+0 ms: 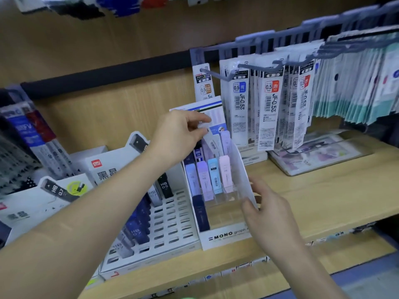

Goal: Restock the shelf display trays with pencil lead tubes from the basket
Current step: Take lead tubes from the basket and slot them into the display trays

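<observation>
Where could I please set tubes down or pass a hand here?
Bare shelf wood lies right of the MONO tray, before the flat packs. That tray's front-right cells and the slotted tray's right slots stand empty. Hanging refills crowd above.

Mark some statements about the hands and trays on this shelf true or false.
1. The left hand pinches a pale tube above the MONO tray. True.
2. The right hand holds a second tube. False: it touches the tray's right wall, and no tube shows in it.
3. The white slotted tray has empty slots. True.
4. The refill packs lie stacked flat. False: they hang from pegs.
</observation>
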Available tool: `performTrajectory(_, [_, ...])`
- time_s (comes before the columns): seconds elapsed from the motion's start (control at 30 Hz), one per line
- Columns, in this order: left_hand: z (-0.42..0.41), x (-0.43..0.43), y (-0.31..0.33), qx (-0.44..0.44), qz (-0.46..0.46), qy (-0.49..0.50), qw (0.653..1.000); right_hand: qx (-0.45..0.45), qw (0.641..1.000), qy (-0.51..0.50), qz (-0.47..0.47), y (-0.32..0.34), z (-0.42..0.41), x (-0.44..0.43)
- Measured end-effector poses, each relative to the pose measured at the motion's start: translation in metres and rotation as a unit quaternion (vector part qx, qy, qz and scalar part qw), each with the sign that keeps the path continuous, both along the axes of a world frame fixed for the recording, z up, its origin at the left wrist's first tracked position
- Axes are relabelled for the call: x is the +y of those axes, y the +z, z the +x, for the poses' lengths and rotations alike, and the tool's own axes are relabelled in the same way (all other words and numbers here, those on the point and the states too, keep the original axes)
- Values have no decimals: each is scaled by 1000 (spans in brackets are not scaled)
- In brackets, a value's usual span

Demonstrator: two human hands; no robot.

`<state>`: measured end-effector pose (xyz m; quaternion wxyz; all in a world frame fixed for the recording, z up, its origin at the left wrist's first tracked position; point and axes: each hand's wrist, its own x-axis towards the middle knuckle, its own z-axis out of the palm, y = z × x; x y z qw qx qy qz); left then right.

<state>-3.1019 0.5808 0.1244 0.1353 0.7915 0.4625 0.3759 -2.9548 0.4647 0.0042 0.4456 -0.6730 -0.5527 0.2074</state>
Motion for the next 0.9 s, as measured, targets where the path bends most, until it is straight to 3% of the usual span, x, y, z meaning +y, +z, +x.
performTrajectory(0.2, [10, 9, 2, 142, -10, -13, 990, 29, 1000, -6, 7, -1, 1, 6])
performTrajectory(0.37, [9, 17, 18, 133, -22, -27, 990, 41, 999, -12, 4, -5, 3, 11])
performTrajectory(0.6, [12, 27, 28, 240, 7, -1, 971, 99, 995, -19, 11, -7, 6, 18])
performTrajectory(0.9, [18, 27, 21, 296, 39, 7, 954, 99, 995, -25, 12, -11, 5, 22])
